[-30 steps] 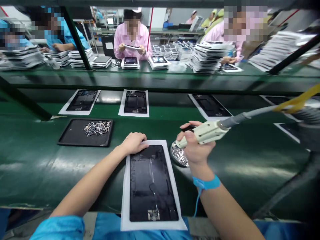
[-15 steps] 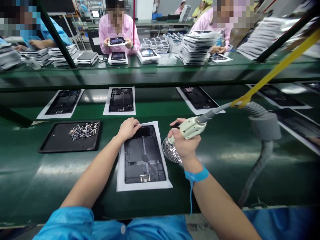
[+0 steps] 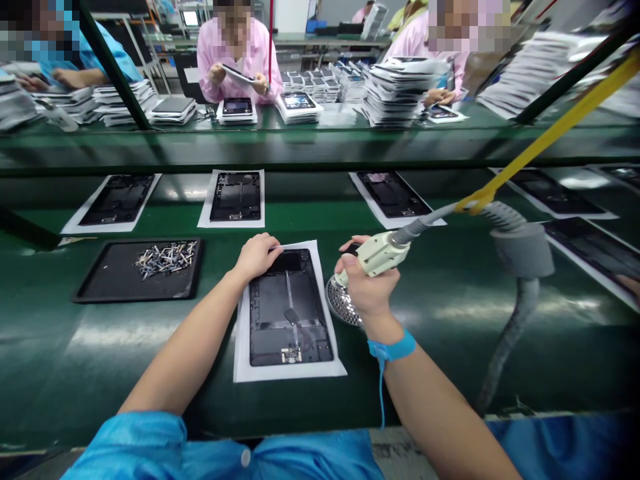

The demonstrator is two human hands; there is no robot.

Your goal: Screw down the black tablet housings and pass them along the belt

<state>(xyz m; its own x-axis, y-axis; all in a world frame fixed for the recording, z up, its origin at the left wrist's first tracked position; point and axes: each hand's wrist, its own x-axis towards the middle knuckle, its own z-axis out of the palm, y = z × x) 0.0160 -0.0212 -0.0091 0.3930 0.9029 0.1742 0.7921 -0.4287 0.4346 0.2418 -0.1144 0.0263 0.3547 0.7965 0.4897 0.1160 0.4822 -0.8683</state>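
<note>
On white paper in front of me lies an opened tablet (image 3: 280,307), a black housing with a ribbon cable and a small board near its lower edge. My left hand (image 3: 257,258) is closed at the tablet's upper left corner, thumb over the edge. My right hand (image 3: 373,287) grips a cream electric screwdriver (image 3: 381,255), its grey cord running up to the right. Just under that hand, a round metal screw dish (image 3: 340,300) full of small holes is partly hidden. The screwdriver's tip is hidden by my fingers.
A black tray (image 3: 113,270) with a heap of small metallic parts (image 3: 165,259) sits left. Beyond, more opened tablets (image 3: 237,197) lie on paper. A yellow strap (image 3: 555,137) and a thick grey hose (image 3: 520,333) stand right. Co-workers (image 3: 235,50) sit opposite behind stacks (image 3: 397,93).
The tablets in the row beyond have shifted slightly left. Across the table, a person in pink has tilted the tablet in their hands. My hands have barely moved.
</note>
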